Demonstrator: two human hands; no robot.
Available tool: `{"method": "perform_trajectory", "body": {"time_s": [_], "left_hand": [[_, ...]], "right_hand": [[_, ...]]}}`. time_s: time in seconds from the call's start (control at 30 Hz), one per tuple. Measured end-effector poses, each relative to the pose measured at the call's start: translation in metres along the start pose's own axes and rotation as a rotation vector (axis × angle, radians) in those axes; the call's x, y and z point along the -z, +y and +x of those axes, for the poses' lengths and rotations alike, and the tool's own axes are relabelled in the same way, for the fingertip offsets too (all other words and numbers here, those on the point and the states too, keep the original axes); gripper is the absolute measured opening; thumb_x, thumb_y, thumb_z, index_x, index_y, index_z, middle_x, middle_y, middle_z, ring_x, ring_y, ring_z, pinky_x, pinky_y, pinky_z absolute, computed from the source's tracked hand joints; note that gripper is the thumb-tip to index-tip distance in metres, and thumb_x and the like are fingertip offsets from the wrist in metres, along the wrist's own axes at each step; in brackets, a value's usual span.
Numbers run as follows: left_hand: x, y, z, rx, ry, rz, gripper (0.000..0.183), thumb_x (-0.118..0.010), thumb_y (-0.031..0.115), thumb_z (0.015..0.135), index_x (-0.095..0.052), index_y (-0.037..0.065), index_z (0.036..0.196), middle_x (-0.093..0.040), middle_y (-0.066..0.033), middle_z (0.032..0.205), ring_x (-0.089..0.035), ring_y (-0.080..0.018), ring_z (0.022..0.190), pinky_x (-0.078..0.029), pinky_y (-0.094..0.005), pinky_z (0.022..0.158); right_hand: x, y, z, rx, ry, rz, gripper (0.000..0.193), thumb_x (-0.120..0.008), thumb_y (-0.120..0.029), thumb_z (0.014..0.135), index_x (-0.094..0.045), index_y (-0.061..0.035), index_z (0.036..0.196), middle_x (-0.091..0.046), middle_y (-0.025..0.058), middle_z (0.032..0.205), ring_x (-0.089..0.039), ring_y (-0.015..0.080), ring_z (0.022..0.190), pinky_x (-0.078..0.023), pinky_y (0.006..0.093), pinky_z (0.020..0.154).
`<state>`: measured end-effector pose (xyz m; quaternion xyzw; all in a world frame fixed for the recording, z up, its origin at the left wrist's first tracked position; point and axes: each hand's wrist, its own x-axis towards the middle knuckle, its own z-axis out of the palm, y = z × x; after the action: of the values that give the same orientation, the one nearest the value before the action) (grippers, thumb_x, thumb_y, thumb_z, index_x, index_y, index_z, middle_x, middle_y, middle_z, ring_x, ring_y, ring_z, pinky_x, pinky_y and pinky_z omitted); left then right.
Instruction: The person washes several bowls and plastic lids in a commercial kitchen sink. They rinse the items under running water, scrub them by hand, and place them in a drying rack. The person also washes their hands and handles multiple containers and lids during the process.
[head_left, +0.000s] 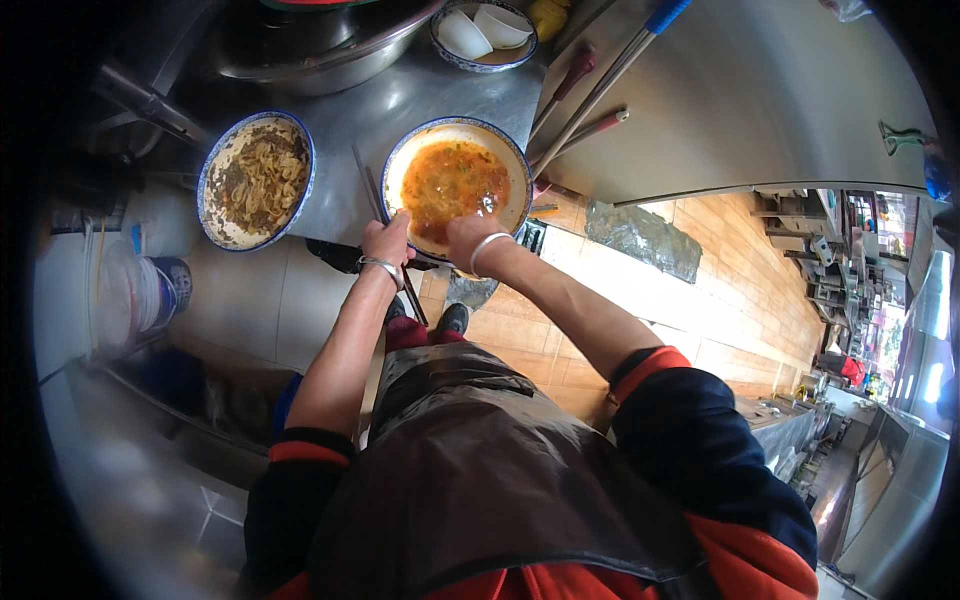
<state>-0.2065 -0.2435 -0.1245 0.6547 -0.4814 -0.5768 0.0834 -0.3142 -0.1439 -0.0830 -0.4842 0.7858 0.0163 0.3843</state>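
Note:
A wide bowl (518, 180) with a blue patterned rim holds orange-red soup flecked with green; its near side juts past the metal table's front edge. At its near-left rim my left hand (387, 240) is closed round a pair of dark chopsticks (368, 180), which slant past the bowl. My right hand (477, 238) grips the near-right rim, its fingers partly hidden and reaching over the inside of the bowl. Left of these, a second blue-rimmed bowl (207, 195) of noodle-like strips and dark bits stands at the table edge, untouched.
Behind on the metal table (350, 125) are a large steel basin (330, 75) and a blue-patterned bowl (437, 45) holding white bowls. Long-handled tools (600, 95) lean against a metal panel at right. A bucket (170, 285) stands at left. A dark mat (640, 243) lies on the tiled floor.

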Motion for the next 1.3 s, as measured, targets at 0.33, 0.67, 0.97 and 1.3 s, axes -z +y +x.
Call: {"method": "perform_trajectory", "body": {"time_s": [0.33, 0.67, 0.97, 1.3], "left_hand": [[0.037, 0.013, -0.042, -0.066, -0.160, -0.059, 0.040, -0.076, 0.038, 0.078, -0.063, 0.003, 0.092, -0.058, -0.0004, 0.071, -0.045, -0.0072, 0.043, -0.032, -0.0204, 0.036], [0.211, -0.069, -0.157, 0.030, -0.027, -0.536, 0.020, -0.064, 0.014, 0.087, -0.060, 0.010, 0.106, -0.068, -0.0063, 0.095, -0.043, -0.0010, 0.049, -0.035, -0.0136, 0.040], [0.325, -0.196, -0.156, 0.033, 0.422, -1.147, 0.016, -0.064, 0.005, 0.087, -0.058, 0.007, 0.102, -0.065, -0.0101, 0.089, -0.057, -0.0157, 0.065, -0.047, -0.0287, 0.055], [0.584, -0.249, -0.122, -0.303, 0.808, -1.668, 0.012, -0.049, 0.015, 0.096, -0.056, 0.006, 0.100, -0.063, -0.0105, 0.091, -0.062, -0.0234, 0.084, -0.051, -0.0471, 0.078]], "right_hand": [[0.033, 0.086, 0.013, 0.435, 0.067, -0.431, 0.017, -0.056, -0.018, 0.082, -0.070, -0.0086, 0.084, -0.068, 0.0138, 0.082, -0.066, 0.0282, 0.075, -0.052, 0.0379, 0.069], [-0.001, 0.010, 0.040, 0.530, 0.264, 0.088, 0.036, -0.055, -0.002, 0.080, -0.063, -0.0007, 0.115, -0.066, 0.0213, 0.105, -0.065, 0.0344, 0.094, -0.050, 0.0404, 0.086], [0.016, 0.144, -0.042, 0.580, 0.563, -0.128, 0.012, -0.059, -0.008, 0.081, -0.066, -0.0015, 0.088, -0.066, 0.0213, 0.084, -0.065, 0.0364, 0.074, -0.052, 0.0396, 0.066], [0.029, 0.150, -0.043, 0.029, 0.586, 0.715, 0.019, -0.055, -0.012, 0.090, -0.064, 0.0040, 0.094, -0.064, 0.0078, 0.073, -0.059, 0.0118, 0.053, -0.046, 0.0236, 0.044]]}}
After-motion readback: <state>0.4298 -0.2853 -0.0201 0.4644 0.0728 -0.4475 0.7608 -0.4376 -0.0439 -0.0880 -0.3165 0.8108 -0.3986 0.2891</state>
